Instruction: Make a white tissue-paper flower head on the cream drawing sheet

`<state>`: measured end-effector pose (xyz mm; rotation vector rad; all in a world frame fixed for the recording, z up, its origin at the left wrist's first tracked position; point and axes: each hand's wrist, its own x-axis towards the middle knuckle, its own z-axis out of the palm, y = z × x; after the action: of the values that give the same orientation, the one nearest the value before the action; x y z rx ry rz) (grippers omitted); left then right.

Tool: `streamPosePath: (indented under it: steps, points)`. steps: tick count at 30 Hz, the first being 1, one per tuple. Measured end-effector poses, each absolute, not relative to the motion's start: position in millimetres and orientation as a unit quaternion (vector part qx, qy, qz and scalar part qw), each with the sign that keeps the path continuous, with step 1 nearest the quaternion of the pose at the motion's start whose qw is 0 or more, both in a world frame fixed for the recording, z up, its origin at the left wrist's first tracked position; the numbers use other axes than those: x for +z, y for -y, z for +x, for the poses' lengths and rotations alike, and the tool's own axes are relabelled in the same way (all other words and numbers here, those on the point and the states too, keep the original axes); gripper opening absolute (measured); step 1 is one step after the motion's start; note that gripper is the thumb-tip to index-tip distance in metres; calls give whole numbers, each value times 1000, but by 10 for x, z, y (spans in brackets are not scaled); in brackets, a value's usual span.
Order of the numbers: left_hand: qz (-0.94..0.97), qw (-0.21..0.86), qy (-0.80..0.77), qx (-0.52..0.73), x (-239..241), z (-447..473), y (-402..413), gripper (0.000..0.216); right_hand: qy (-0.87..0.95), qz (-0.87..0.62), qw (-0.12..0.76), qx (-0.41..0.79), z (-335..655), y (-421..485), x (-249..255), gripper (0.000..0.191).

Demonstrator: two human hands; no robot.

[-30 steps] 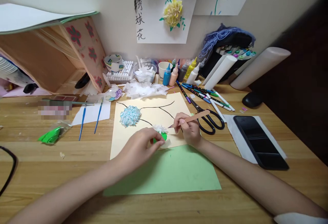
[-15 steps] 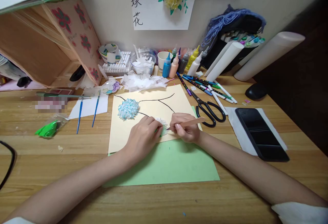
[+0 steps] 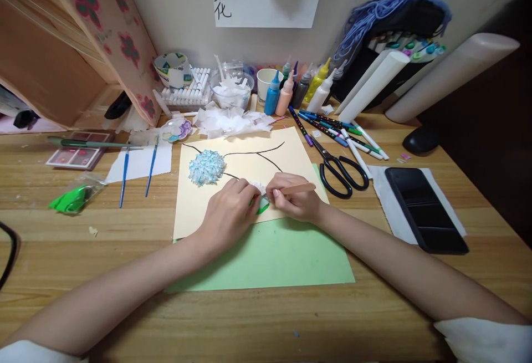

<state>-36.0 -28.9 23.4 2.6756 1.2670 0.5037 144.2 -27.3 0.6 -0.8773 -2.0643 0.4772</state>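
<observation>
Tan tool (image 3: 299, 188) just right of frame centre: slim, long axis near level, blunt end toward right of frame, other end leftward toward ruffled white flower (image 3: 258, 187). My right fingers (image 3: 277, 197) clamped together on tool. My left fingers (image 3: 250, 192) bunched beside green patch (image 3: 263, 206); tips partly hidden, cannot tell whether closed. Beneath: smooth cream paper (image 3: 193, 216), overlapping pale green sheet (image 3: 270, 260) on wood-grain desk (image 3: 124, 313). Left of centre: round, frilled blue-white flower (image 3: 206, 167).
</observation>
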Motion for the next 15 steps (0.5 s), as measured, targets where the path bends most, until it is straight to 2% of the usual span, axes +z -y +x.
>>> streamPosePath:
  steps: [5, 9, 15]
  points:
    - [902, 99, -368, 204, 194, -362, 413, 16, 822, -356, 399, 194, 1434, 271, 13, 20]
    - [937, 113, -288, 160, 95, -349, 515, 29, 805, -368, 418, 203, 1434, 269, 5, 20]
    - [946, 120, -279, 110, 68, -329, 502, 31, 767, -405, 411, 283, 1430, 260, -18, 21]
